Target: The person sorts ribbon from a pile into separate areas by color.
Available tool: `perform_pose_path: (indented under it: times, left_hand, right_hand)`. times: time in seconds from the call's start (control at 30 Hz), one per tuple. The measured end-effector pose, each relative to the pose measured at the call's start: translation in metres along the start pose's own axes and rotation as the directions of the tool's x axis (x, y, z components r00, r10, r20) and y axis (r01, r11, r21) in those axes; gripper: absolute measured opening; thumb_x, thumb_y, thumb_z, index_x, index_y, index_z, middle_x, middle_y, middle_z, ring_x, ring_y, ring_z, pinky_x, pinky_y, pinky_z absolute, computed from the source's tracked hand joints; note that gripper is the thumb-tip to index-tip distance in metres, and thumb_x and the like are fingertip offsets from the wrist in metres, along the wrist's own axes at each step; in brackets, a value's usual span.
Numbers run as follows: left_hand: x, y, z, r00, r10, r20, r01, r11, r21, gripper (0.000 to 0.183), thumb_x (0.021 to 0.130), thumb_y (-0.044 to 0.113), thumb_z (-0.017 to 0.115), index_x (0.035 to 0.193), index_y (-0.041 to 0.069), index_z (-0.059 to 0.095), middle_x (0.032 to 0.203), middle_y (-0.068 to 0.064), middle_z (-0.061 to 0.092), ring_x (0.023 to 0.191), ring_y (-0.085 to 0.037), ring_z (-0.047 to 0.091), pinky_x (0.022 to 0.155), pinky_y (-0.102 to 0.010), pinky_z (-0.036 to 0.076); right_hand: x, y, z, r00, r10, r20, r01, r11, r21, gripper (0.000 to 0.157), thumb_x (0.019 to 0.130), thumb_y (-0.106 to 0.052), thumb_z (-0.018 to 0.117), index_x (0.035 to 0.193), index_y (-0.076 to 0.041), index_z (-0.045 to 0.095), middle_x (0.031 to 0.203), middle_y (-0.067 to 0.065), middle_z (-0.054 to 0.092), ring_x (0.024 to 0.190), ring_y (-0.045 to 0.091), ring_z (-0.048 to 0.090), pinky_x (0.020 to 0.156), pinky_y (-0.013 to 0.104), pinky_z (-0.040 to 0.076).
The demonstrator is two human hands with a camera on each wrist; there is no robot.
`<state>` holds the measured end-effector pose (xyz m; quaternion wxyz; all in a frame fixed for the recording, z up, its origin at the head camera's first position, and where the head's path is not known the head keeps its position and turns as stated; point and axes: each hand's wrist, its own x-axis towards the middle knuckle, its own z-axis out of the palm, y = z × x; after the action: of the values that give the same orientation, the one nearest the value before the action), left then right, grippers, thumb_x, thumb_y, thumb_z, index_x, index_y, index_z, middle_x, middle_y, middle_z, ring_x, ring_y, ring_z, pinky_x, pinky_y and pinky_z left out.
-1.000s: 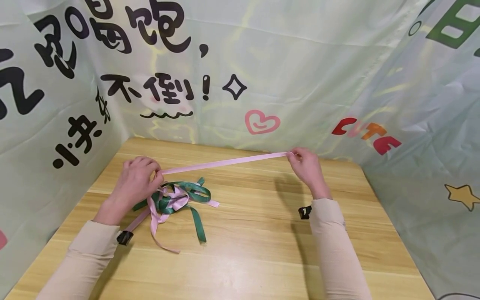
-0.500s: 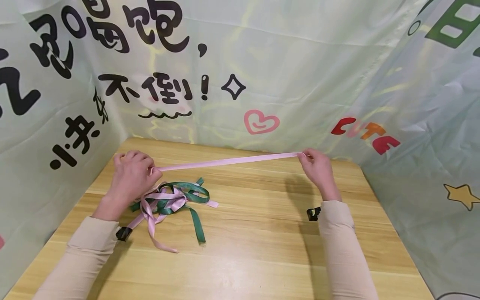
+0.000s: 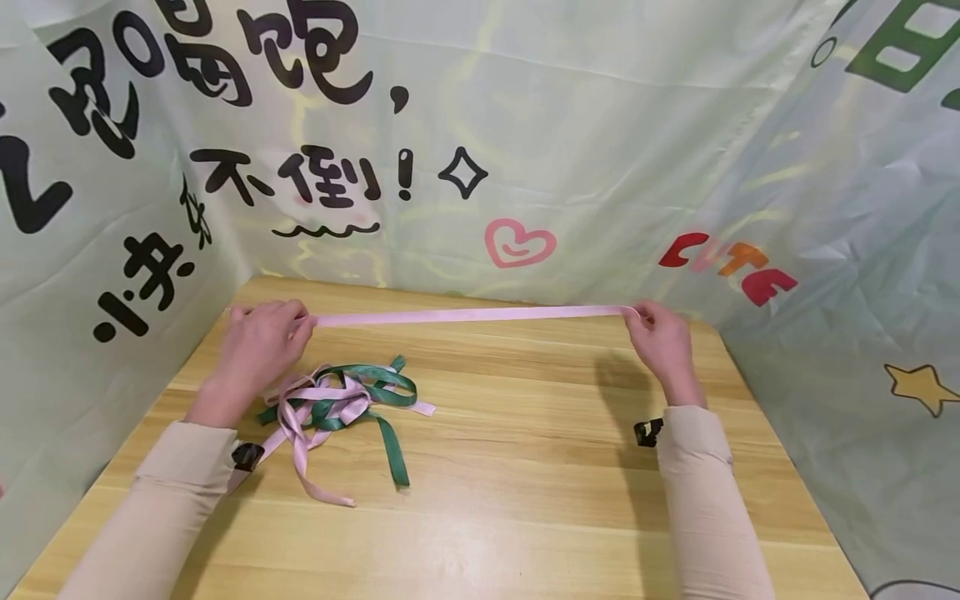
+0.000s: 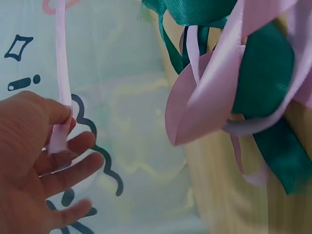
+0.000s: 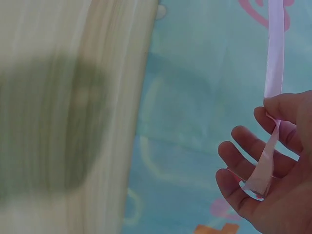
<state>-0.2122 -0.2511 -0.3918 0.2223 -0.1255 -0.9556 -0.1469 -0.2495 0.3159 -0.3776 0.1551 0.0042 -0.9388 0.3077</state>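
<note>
Left hand [image 3: 262, 346]: grip pinching a pink satin ribbon [image 3: 472, 315]. Right hand [image 3: 663, 348]: grip pinching same ribbon near its cut end. Ribbon stretched straight between both, over far side of desk [image 3: 525, 475]. Pink-and-green ribbon tangle [image 3: 354, 406] on desk, near left.

Slvs [image 3: 711, 508] are beige w/ wide cuffs [image 3: 696, 437], blk wrist cams [image 3: 247, 456].

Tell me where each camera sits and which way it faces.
Head: on the head, facing forward and down at the table; left grip, right grip, sleeves show.
Left wrist: on that wrist, facing pile and backdrop; left grip shows.
Right wrist: likewise, facing table and backdrop; right grip shows.
Both wrist views share the pinched pink ribbon.
</note>
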Motion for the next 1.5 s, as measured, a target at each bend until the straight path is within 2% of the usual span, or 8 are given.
perform_pose_path:
  times: [0.07, 0.17, 0.4, 0.63, 0.9, 1.07, 1.27, 1.5]
  left_hand:
    - [0.004, -0.001, 0.004, 1.0, 0.0, 0.025, 0.001, 0.999, -0.043, 0.022, 0.107, 0.024, 0.062, 0.103, 0.002, 0.069, 0.076, -0.011, 0.069, 0.064, -0.028, 0.062, 0.075, -0.056, 0.047]
    - [0.011, -0.003, 0.011, 0.999, 0.001, 0.042, 0.003, 0.994, -0.108, 0.022, 0.107, 0.019, 0.061, 0.107, -0.001, 0.07, 0.074, -0.011, 0.068, 0.06, -0.023, 0.056, 0.062, -0.048, 0.048]
    - [0.029, -0.001, 0.029, 0.995, 0.0, 0.095, 0.013, 0.992, -0.127, 0.022, 0.107, 0.018, 0.061, 0.111, -0.002, 0.071, 0.079, -0.014, 0.07, 0.061, -0.024, 0.056, 0.066, -0.046, 0.048]
    - [0.046, 0.001, 0.041, 0.987, -0.045, 0.157, 0.06, 0.994, -0.09, 0.024, 0.107, 0.02, 0.062, 0.11, 0.0, 0.074, 0.088, -0.017, 0.075, 0.068, -0.029, 0.063, 0.068, -0.047, 0.05]
    - [0.062, -0.002, 0.067, 0.961, -0.142, 0.236, 0.166, 0.982, -0.084, 0.027, 0.106, 0.025, 0.064, 0.107, 0.001, 0.076, 0.092, -0.017, 0.077, 0.072, -0.029, 0.065, 0.062, -0.041, 0.049]
    - [0.071, -0.002, 0.084, 0.939, -0.196, 0.284, 0.224, 0.972, -0.071, 0.025, 0.105, 0.023, 0.06, 0.107, 0.002, 0.074, 0.098, -0.019, 0.076, 0.079, -0.033, 0.067, 0.067, -0.047, 0.052]
    - [0.082, -0.004, 0.094, 0.924, -0.22, 0.314, 0.253, 0.965, -0.068, 0.027, 0.103, 0.019, 0.052, 0.111, 0.002, 0.071, 0.109, -0.021, 0.074, 0.093, -0.04, 0.067, 0.079, -0.057, 0.054]
    - [0.087, -0.008, 0.105, 0.905, -0.25, 0.343, 0.282, 0.959, -0.044, 0.025, 0.102, 0.021, 0.053, 0.104, 0.003, 0.07, 0.107, -0.021, 0.073, 0.095, -0.041, 0.067, 0.08, -0.057, 0.053]
  right_hand:
    - [-0.001, 0.005, -0.001, 1.0, 0.016, 0.001, -0.016, 1.0, -0.002, 0.042, 0.111, -0.037, 0.051, 0.12, 0.0, 0.069, 0.114, 0.025, 0.07, 0.103, 0.042, 0.063, 0.091, 0.058, 0.05]
    - [-0.002, 0.012, -0.001, 1.0, 0.02, 0.003, -0.02, 1.0, -0.02, 0.045, 0.111, -0.037, 0.051, 0.123, 0.002, 0.069, 0.115, 0.027, 0.07, 0.104, 0.043, 0.064, 0.093, 0.06, 0.05]
    - [-0.003, 0.03, 0.0, 1.0, 0.013, 0.0, -0.013, 0.996, -0.088, 0.043, 0.11, -0.034, 0.055, 0.113, 0.004, 0.073, 0.097, 0.024, 0.071, 0.086, 0.037, 0.063, 0.082, 0.051, 0.049]
    - [-0.003, 0.047, 0.003, 0.997, 0.082, -0.013, -0.083, 0.99, -0.111, 0.04, 0.107, -0.034, 0.059, 0.107, 0.002, 0.074, 0.093, 0.021, 0.07, 0.081, 0.033, 0.058, 0.076, 0.043, 0.045]
    - [0.005, 0.062, 0.01, 0.978, 0.203, 0.037, -0.202, 0.979, -0.035, 0.044, 0.106, -0.035, 0.059, 0.115, 0.006, 0.072, 0.108, 0.025, 0.07, 0.095, 0.036, 0.06, 0.08, 0.043, 0.047]
    - [0.014, 0.07, 0.015, 0.956, 0.276, 0.096, -0.276, 0.961, -0.012, 0.039, 0.104, -0.031, 0.058, 0.113, 0.005, 0.073, 0.108, 0.023, 0.071, 0.095, 0.032, 0.057, 0.076, 0.036, 0.045]
    - [0.023, 0.078, 0.022, 0.944, 0.309, 0.119, -0.31, 0.951, -0.009, 0.034, 0.102, -0.026, 0.056, 0.11, 0.003, 0.071, 0.096, 0.015, 0.067, 0.089, 0.03, 0.055, 0.076, 0.036, 0.045]
    - [0.028, 0.082, 0.028, 0.945, 0.304, 0.118, -0.303, 0.953, -0.029, 0.033, 0.099, -0.024, 0.057, 0.105, 0.004, 0.071, 0.083, 0.007, 0.065, 0.085, 0.028, 0.056, 0.074, 0.035, 0.045]
